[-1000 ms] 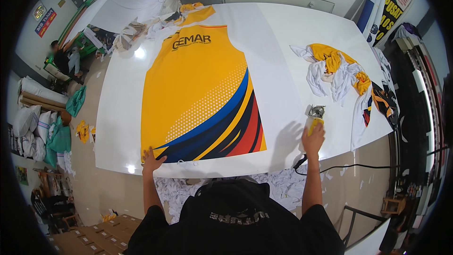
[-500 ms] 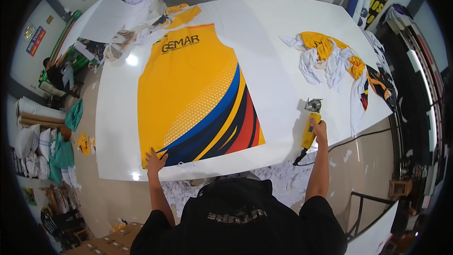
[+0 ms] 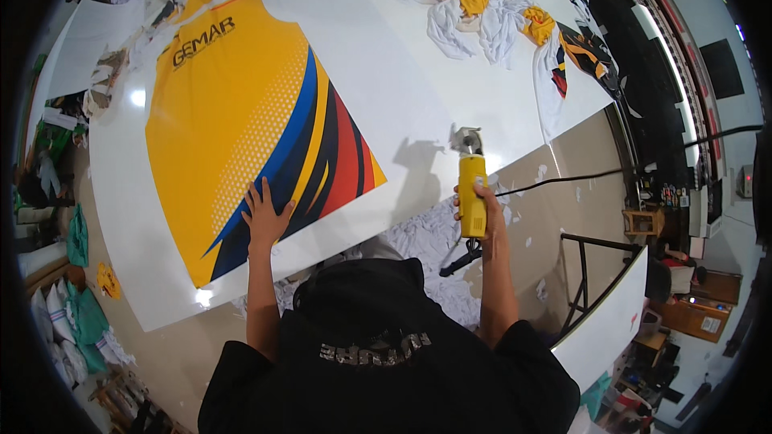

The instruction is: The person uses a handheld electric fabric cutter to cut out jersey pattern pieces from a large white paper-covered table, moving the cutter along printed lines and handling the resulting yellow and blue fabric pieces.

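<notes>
A yellow sleeveless jersey panel (image 3: 229, 104), with blue, black and red sweeping stripes, lies flat on the white table (image 3: 362, 56). My left hand (image 3: 267, 215) rests on its striped lower part, fingers spread, near the hem. In my right hand (image 3: 487, 206) is a yellow handheld electric fabric cutter (image 3: 473, 181), its metal head pointing away from me. The cutter is up by the table's near edge, apart from the panel, and its shadow falls on the table to the left.
Crumpled yellow and white fabric scraps (image 3: 482, 12) lie at the far right of the table. A black cable (image 3: 563, 181) crosses to the right. White offcuts (image 3: 430, 241) heap below the near edge. A black-framed stand (image 3: 583, 281) is at my right; filled sacks (image 3: 56, 313) at far left.
My left hand has moved from the panel's lower-left corner rightward onto the stripes. The cutter, lower over the table before, is now raised and closer to me. The whole view has turned rightward.
</notes>
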{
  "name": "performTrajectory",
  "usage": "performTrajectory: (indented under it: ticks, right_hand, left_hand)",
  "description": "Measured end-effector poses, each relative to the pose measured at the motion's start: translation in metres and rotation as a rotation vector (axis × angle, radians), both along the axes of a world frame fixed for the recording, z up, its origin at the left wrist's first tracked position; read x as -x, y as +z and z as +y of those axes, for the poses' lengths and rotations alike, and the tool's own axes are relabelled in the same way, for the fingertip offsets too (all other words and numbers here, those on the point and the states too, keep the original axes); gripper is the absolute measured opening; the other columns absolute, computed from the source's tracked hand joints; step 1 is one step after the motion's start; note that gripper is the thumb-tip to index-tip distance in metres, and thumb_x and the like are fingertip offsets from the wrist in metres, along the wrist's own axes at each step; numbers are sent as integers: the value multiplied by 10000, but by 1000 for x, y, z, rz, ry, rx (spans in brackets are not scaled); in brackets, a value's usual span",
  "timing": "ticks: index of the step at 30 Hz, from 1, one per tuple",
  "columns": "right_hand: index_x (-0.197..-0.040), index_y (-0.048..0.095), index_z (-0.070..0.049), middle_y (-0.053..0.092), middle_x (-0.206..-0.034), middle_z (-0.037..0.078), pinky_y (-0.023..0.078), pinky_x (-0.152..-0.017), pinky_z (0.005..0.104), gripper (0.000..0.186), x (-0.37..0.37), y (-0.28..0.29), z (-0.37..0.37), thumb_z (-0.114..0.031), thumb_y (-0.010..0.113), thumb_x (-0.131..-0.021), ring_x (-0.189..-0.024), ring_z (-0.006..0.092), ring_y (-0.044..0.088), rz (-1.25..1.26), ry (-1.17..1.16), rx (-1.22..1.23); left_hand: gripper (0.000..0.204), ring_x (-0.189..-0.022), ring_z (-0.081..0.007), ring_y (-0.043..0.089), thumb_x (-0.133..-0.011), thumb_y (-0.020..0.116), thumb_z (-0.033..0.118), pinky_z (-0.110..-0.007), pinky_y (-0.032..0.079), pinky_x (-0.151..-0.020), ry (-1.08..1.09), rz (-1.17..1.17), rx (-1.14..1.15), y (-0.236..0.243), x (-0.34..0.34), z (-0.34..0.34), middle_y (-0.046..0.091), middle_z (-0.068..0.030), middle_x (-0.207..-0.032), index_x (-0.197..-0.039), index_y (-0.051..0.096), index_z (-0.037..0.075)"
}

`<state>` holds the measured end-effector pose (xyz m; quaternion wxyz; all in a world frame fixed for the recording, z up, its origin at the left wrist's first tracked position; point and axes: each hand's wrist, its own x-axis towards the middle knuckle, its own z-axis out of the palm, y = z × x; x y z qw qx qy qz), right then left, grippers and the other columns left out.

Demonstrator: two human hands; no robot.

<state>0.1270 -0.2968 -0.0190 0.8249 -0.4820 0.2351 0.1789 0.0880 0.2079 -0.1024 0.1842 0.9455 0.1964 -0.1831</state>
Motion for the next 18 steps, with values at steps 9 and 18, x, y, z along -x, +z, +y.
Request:
performTrajectory:
  ticks: [9,18]
  right_hand:
    - [-1667,242,-45,680,-1238,292,608,-872,468,894,59,-4,29,-126,731,-923,-1065,433,723,-356,478,1064]
    - [-1634,256,10,586,-1420,341,558,-976,523,869,73,-3,64,-205,741,-946,-1232,528,629,-339,839,1275]
  left_hand:
    - [1213,-1613,-545,28,-834,774,693,-859,133,-1143,29,61,-55,-8,31,-8,-22,-233,-1781,-1730,114,210]
    - [1272,-1620,-533,2,-765,868,622,-873,139,-1129,137,38,-22,-5,41,-12,-22,-203,-1791,-1729,134,235]
